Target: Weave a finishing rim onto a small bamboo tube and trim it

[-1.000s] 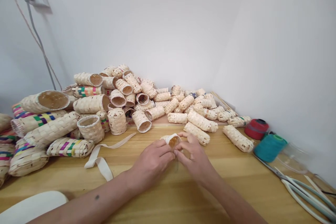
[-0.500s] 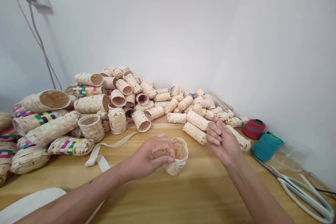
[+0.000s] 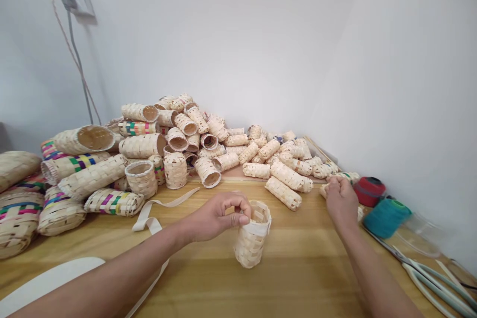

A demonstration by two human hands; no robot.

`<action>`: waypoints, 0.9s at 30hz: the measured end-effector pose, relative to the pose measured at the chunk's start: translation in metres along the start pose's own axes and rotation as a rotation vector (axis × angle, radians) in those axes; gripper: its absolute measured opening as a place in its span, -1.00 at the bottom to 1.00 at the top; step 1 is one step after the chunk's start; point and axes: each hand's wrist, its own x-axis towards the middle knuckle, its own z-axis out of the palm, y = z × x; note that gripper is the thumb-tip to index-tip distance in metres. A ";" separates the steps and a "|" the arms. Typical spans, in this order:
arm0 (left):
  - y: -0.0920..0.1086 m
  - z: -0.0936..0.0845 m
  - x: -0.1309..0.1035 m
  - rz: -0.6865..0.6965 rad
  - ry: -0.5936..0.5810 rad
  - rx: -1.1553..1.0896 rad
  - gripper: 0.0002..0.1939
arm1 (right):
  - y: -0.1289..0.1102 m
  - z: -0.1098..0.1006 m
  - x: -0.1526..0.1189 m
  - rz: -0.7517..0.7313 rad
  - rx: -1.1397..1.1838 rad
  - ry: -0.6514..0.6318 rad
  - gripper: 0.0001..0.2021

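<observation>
My left hand (image 3: 223, 216) pinches the near rim of a small woven basket (image 3: 252, 246) between thumb and fingers. The basket is a pale cylinder of flat strips, its open mouth up and leaning slightly toward me, with a smooth white band along the front of the rim. Off to the right, my right hand (image 3: 341, 198) is closed with its fingertips pressed together, in front of the woven tubes at the right end of the pile. Whatever those fingertips hold, if anything, is too fine to make out.
Woven baskets and tubes (image 3: 143, 145) are heaped along the wall. A white ribbon (image 3: 151, 223) curls on the wooden table (image 3: 298, 278) at left. Red (image 3: 368, 190) and teal thread spools (image 3: 386, 217), plus scissors (image 3: 421, 271), lie at right.
My right hand has moved right, away from the basket. The basket, still in my left hand, shows more of its side now. The whole view has shifted a little.
</observation>
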 end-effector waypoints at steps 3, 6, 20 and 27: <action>0.001 0.000 0.001 -0.001 -0.014 -0.007 -0.66 | -0.004 -0.001 0.000 0.016 -0.023 0.005 -0.72; 0.003 0.000 0.001 -0.001 -0.015 -0.007 -0.63 | -0.013 -0.002 -0.004 -0.001 -0.006 -0.051 -0.69; -0.013 0.005 0.001 0.020 0.198 -0.081 -0.73 | -0.094 -0.007 -0.083 -0.387 0.336 -0.991 -0.83; -0.017 0.009 0.000 -0.111 0.174 -0.316 -0.49 | -0.094 -0.005 -0.086 -0.435 0.336 -0.870 -0.82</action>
